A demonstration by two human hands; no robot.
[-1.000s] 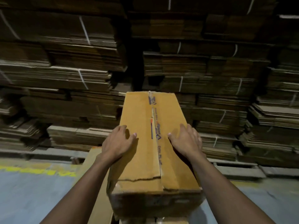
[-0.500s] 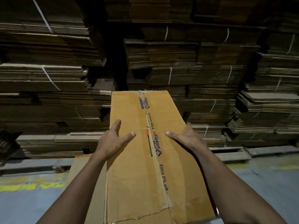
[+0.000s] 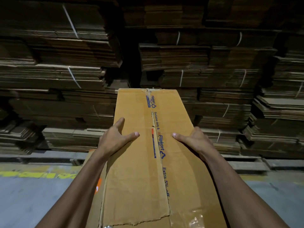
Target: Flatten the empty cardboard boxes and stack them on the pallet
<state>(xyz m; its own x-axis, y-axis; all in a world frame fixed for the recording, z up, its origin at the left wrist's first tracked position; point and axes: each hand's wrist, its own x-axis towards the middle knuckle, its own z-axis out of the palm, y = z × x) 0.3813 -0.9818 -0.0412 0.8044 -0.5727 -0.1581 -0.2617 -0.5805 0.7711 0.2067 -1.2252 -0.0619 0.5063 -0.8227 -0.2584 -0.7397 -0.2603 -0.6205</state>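
Your left hand is lying on the left half of the long tan cardboard box, fingers reaching over its left edge and thumb stretched flat toward the middle. Your right hand is mirroring it on the right half, thumb pointing inward, fingers wrapping down over the right edge. The box is extending away from you, its top seam running lengthwise under clear tape printed with blue lettering; a torn edge is showing near you. A second brown cardboard piece with an orange sticker is peeking out at the box's left. Beyond, strapped bundles of flattened corrugated cardboard are rising like a wall on low wooden pallets. A worn yellow painted line is crossing the grey concrete floor.
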